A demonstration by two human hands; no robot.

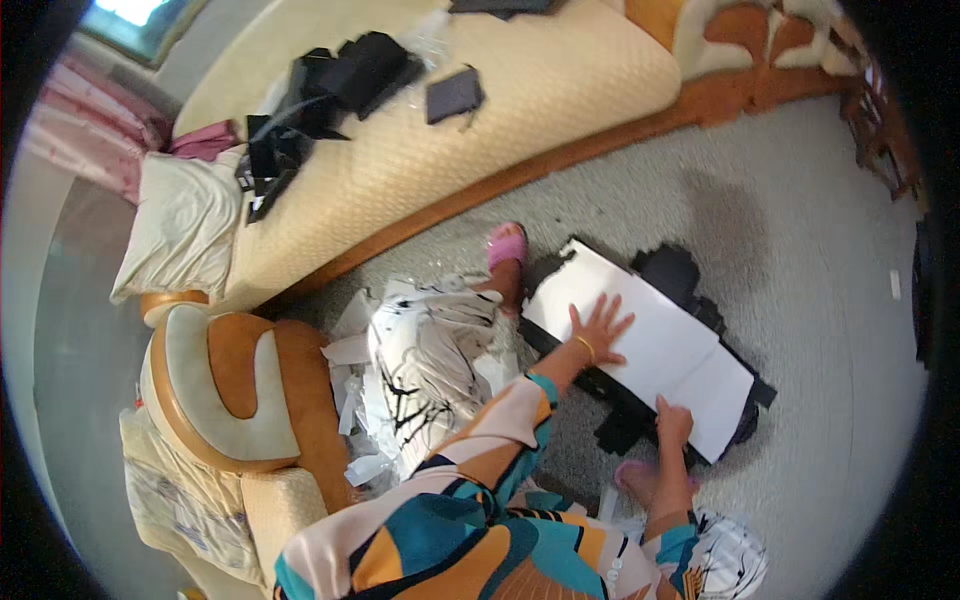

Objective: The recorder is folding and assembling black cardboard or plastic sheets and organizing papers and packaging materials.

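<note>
Sheet (685, 350) right of armchair (232, 378)

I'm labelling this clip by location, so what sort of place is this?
It looks like a home, probably a living room: there is a long sofa with a quilted cream cover, a rounded brown-and-cream armrest and a pink curtain.
</note>
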